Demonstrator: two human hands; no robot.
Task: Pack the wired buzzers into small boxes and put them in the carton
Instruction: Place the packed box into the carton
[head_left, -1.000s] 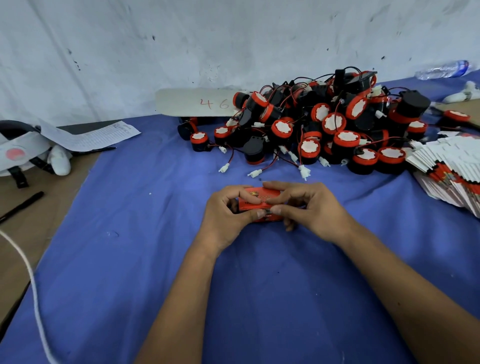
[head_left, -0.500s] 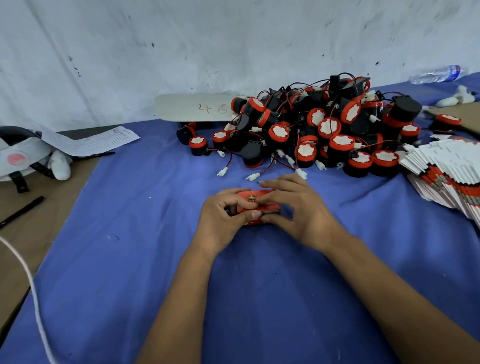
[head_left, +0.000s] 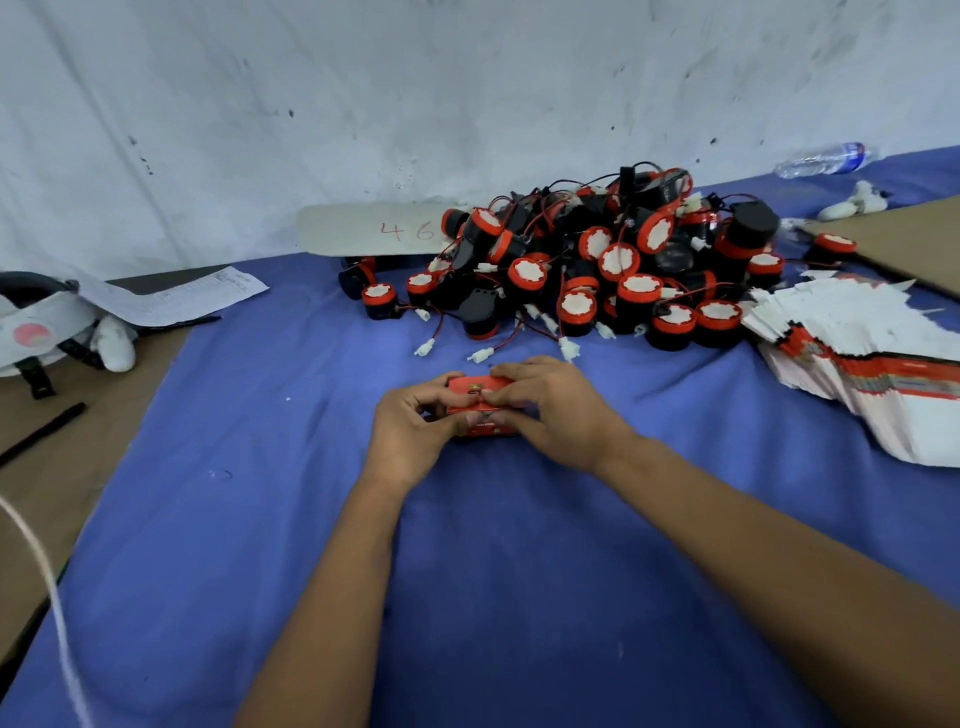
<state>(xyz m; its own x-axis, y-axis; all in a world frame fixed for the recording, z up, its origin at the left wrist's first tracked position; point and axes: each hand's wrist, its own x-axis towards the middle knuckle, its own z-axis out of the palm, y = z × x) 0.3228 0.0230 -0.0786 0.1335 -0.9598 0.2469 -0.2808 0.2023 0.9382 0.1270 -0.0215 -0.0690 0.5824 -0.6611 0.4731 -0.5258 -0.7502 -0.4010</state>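
A small red box (head_left: 475, 392) rests on the blue cloth (head_left: 260, 493) in the middle of the table. My left hand (head_left: 410, 431) grips its left end and my right hand (head_left: 556, 413) covers its right side, with fingertips pressing on the top flap. Whatever is inside the box is hidden. Behind it lies a big pile of wired buzzers (head_left: 597, 265), black and red with white discs and white plugs on thin wires. A fanned stack of flat unfolded boxes (head_left: 857, 358) lies at the right.
A brown cardboard sheet (head_left: 904, 234) sits at the far right, a water bottle (head_left: 826, 158) beyond it. A strip marked 46 (head_left: 374, 228) leans on the wall. Papers (head_left: 176, 293), a helmet (head_left: 36, 322), a black pen (head_left: 44, 431) and a white cord (head_left: 47, 597) lie left.
Both hands stay on the red box and have pressed it lower onto the cloth while the fingers shift over its top flap. The view has tilted slightly.
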